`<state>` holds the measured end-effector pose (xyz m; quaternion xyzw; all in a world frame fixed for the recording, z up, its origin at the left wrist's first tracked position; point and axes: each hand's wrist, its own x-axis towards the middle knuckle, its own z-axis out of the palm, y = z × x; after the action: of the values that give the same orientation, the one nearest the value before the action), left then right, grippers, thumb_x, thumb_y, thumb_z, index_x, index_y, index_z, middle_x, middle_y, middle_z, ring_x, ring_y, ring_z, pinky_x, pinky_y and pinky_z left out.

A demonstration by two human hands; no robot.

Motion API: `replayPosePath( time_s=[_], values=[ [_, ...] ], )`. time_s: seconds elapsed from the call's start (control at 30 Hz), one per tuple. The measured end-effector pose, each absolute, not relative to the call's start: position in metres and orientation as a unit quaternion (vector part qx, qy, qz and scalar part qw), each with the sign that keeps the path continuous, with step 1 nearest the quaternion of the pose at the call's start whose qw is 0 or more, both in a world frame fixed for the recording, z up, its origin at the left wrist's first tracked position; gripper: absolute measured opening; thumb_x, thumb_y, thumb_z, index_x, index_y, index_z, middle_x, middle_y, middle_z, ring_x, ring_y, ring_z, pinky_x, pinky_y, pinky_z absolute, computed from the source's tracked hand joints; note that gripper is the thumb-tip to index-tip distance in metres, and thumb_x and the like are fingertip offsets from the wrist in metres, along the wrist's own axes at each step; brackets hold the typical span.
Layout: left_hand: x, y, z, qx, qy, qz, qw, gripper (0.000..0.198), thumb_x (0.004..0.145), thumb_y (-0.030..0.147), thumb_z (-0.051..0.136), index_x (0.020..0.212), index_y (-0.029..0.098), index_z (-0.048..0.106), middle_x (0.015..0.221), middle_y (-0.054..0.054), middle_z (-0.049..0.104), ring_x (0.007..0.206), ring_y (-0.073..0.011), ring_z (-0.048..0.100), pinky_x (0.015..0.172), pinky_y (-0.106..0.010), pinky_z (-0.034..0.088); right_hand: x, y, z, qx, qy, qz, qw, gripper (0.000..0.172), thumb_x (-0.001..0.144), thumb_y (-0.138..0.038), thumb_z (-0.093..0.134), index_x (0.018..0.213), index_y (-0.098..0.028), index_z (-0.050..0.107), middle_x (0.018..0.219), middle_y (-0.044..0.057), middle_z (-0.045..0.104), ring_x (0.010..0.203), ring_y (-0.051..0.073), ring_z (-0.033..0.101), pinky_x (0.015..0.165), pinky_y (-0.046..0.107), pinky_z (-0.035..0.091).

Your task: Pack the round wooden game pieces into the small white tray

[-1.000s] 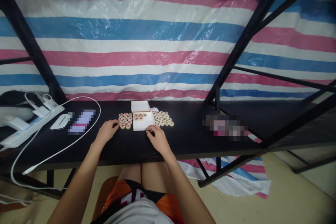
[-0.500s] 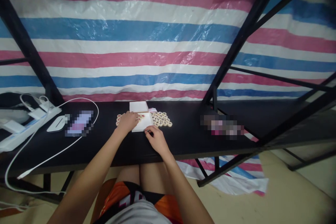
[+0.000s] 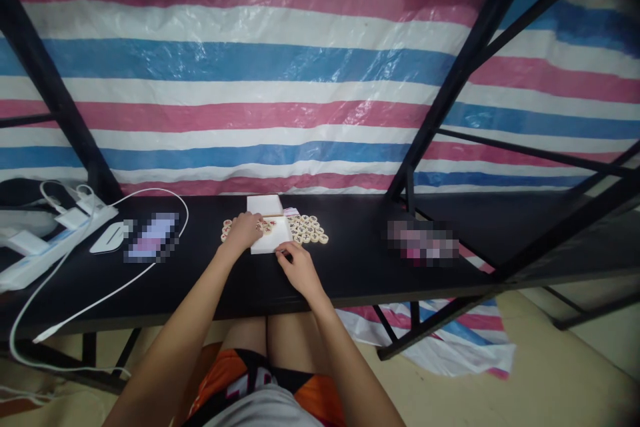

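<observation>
An open white box [image 3: 271, 242] lies on the black desk with several round Chinese chess pieces [image 3: 268, 228] inside, a few with red markings. My left hand [image 3: 242, 231] reaches over its left side, fingers curled down at the pieces; the fingertips are partly hidden. At the near right corner, my right hand [image 3: 297, 260] pinches the box edge between thumb and fingers. More pieces with dark markings [image 3: 309, 229] lie in a cluster right of the box. Red-marked pieces [image 3: 225, 227] show left of it, partly covered by my left hand.
A second white box part [image 3: 265, 205] stands directly behind the first, with a small pale card [image 3: 291, 211] beside it. Leftward are a blurred phone [image 3: 153, 236], a white device [image 3: 111, 237], a power strip [image 3: 60, 240] and a loose white cable [image 3: 95, 297]. Black frame bars [image 3: 440, 107] rise behind.
My left fingers have shifted slightly left and inward, showing more of the pieces in the box. The right hand stays at the box corner. The view has tilted slightly.
</observation>
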<state>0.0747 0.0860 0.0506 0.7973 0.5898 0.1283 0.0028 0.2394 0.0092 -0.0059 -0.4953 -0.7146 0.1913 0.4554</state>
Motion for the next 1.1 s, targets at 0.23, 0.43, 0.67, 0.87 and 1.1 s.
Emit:
replayPosePath(
  time_s=[0.23,0.43,0.67,0.87,1.1],
  values=[
    [0.005,0.044,0.030,0.667,0.643,0.360,0.109,0.030,0.069,0.021,0.059,0.098,0.018,0.061,0.089,-0.004,0.057,0.080,-0.0166,0.060,0.079,-0.028,0.047,0.240,0.009,-0.008,-0.490,-0.716,0.192,0.459,0.015,0.082,-0.020,0.048,0.083,-0.020,0.064,0.087,0.004,0.063,0.076,0.016,0.059,0.077,0.028,0.045],
    [-0.021,0.020,0.003,0.648,0.657,0.371,0.102,0.011,0.072,0.022,0.054,0.081,0.018,0.059,0.083,-0.003,0.059,0.076,-0.0162,0.059,0.077,-0.028,0.047,0.240,0.009,-0.007,-0.497,-0.716,0.189,0.452,0.017,0.082,-0.023,0.048,0.083,-0.020,0.064,0.087,0.004,0.063,0.075,0.016,0.059,0.075,0.028,0.045],
    [-0.017,0.019,0.001,0.691,0.627,0.351,0.082,0.020,0.080,0.028,0.049,0.086,0.018,0.065,0.096,-0.007,0.058,0.084,-0.0182,0.060,0.083,-0.030,0.047,0.240,0.008,-0.007,-0.495,-0.715,0.196,0.454,0.017,0.082,-0.024,0.047,0.082,-0.020,0.064,0.086,0.004,0.063,0.074,0.016,0.059,0.075,0.029,0.045],
    [-0.017,0.019,-0.006,0.738,0.597,0.312,0.049,0.028,0.084,0.030,0.046,0.101,0.018,0.065,0.102,-0.008,0.059,0.098,-0.0214,0.057,0.093,-0.035,0.043,0.240,0.009,-0.006,-0.493,-0.714,0.196,0.456,0.016,0.082,-0.023,0.048,0.082,-0.020,0.064,0.087,0.004,0.064,0.073,0.015,0.060,0.075,0.028,0.045],
    [-0.015,0.015,-0.005,0.754,0.591,0.285,0.024,0.030,0.084,0.030,0.047,0.105,0.018,0.065,0.108,-0.009,0.060,0.101,-0.0233,0.054,0.094,-0.037,0.042,0.240,0.008,-0.008,-0.495,-0.716,0.191,0.454,0.017,0.082,-0.023,0.048,0.083,-0.020,0.064,0.086,0.004,0.063,0.075,0.016,0.059,0.076,0.028,0.045]
  ],
)
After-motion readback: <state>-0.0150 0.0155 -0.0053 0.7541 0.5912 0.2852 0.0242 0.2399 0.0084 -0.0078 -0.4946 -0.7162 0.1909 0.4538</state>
